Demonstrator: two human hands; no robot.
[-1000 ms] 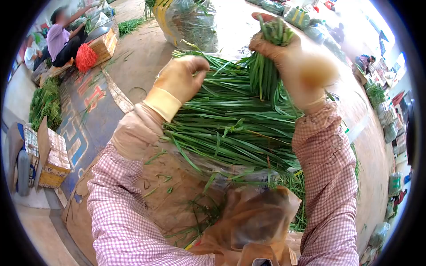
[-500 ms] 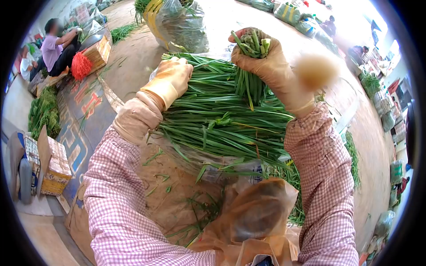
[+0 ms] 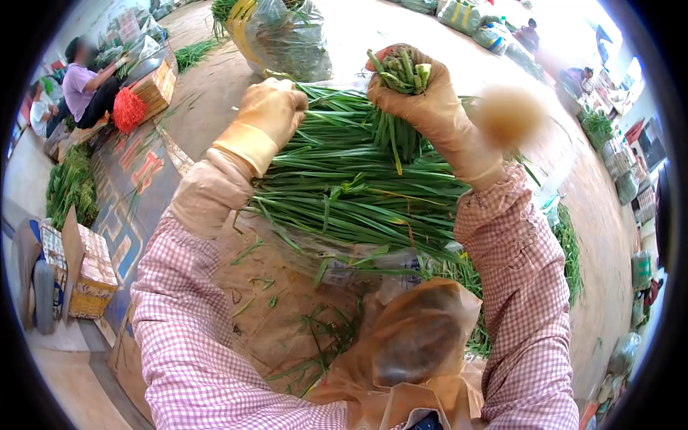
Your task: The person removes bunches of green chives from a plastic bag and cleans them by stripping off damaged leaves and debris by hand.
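Note:
My right hand (image 3: 419, 89), in a tan glove, is closed around a bunch of green stalks (image 3: 405, 72). Their cut ends point up out of the fist, and the long leaves hang below it. My left hand (image 3: 269, 111), gloved too, has its fingers curled together at the left end of the pile. A thin yellowish-green strand shows just above its fingers, but what they hold is hidden. Beneath both hands lies a wide pile of long flat green leaves (image 3: 358, 208), spread sideways over clear plastic sheeting (image 3: 301, 247).
A clear plastic sack of greens (image 3: 283, 43) stands beyond the pile. At the left, a person (image 3: 86, 82) sits by a box (image 3: 154, 89) with red strings (image 3: 129, 111). More greens (image 3: 72, 183) and a carton (image 3: 93, 272) lie nearer. Leaf scraps litter the floor.
My left hand has shifted slightly up and left, away from the leaves. The right hand, still gripping the bunch, has moved a little left.

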